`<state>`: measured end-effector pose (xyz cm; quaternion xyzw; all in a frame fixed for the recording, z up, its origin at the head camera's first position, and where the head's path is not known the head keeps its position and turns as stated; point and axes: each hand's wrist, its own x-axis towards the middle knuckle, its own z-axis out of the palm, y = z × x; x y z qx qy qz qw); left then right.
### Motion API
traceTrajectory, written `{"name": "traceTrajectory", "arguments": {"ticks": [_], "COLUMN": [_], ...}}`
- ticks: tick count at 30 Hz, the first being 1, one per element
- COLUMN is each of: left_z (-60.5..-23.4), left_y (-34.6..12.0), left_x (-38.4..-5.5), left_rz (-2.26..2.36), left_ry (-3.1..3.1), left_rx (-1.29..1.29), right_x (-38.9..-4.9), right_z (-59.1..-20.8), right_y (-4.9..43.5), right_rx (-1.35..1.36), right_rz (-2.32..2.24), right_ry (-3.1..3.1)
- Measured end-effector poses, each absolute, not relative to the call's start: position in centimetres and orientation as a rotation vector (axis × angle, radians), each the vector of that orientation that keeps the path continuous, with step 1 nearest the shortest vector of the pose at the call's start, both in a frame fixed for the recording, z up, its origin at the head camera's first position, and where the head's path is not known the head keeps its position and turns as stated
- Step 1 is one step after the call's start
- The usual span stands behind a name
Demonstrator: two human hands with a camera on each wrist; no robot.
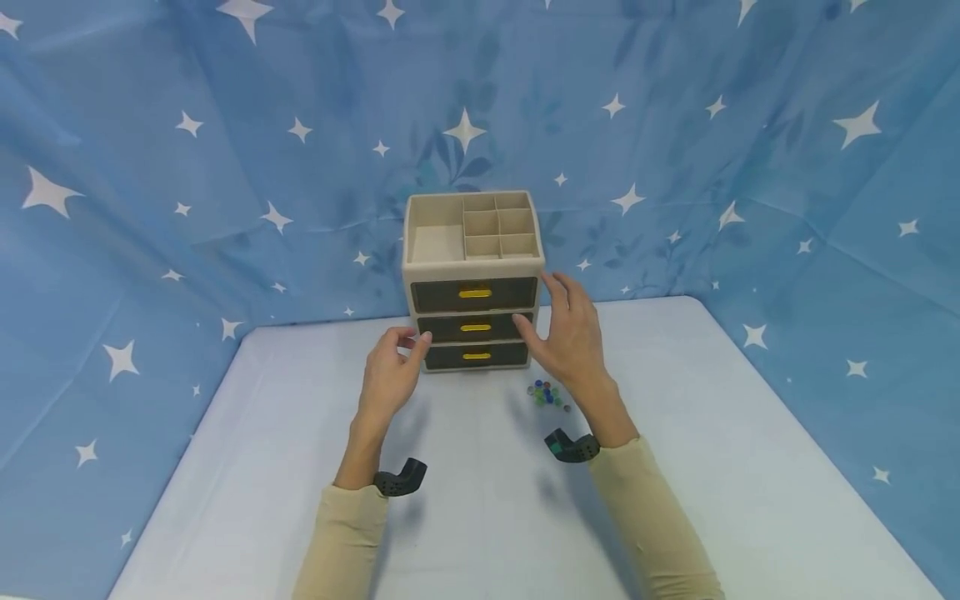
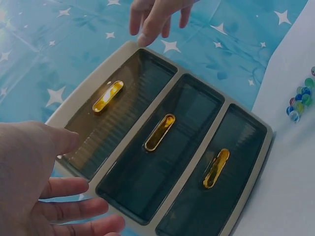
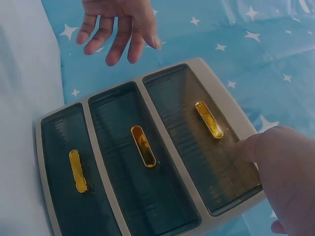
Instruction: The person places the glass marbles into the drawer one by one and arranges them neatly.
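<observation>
A cream desktop organizer (image 1: 472, 270) stands at the back of the table, its three dark drawers closed, each with a yellow handle (image 1: 476, 327). My left hand (image 1: 390, 371) is by its lower left side, fingers loosely bent and holding nothing. In the left wrist view, that hand (image 2: 44, 182) has its fingers spread beside the drawer fronts. My right hand (image 1: 573, 337) is at the right side, fingertips close to the upper right edge and thumb before the drawers. Whether the right thumb (image 3: 248, 147) touches the front, I cannot tell.
Several small glass marbles (image 1: 547, 394) lie in a cluster on the white tabletop (image 1: 480, 500), right of the organizer's base. The organizer's top has a large open compartment (image 1: 437, 242) and several small ones. Behind hangs a blue star-patterned cloth (image 1: 315, 183).
</observation>
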<state>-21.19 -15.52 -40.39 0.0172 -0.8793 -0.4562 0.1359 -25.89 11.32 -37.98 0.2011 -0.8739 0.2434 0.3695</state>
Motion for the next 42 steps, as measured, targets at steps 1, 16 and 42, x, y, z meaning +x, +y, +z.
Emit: {"name": "traceTrajectory", "arguments": {"ticks": [1,16,42], "left_z": [-40.4,-39.3,-38.7], "left_y": [-15.4,-12.8,-10.4], "left_x": [-21.3,-22.8,-25.5], "left_rz": [-1.324,-1.310,-1.568], "left_ry": [-2.546,-2.483,-2.396], "left_rx": [0.042,-0.030,-0.047], "right_x": [-26.0,-28.3,-29.7], "right_z": [-38.0,-36.5,-35.5], "right_y": [11.3,10.7,10.3], "right_rx": [0.519,0.595,0.641], "right_rz": [0.624,0.614,0.623], "right_ry": [-2.236,-2.130,-2.059]}}
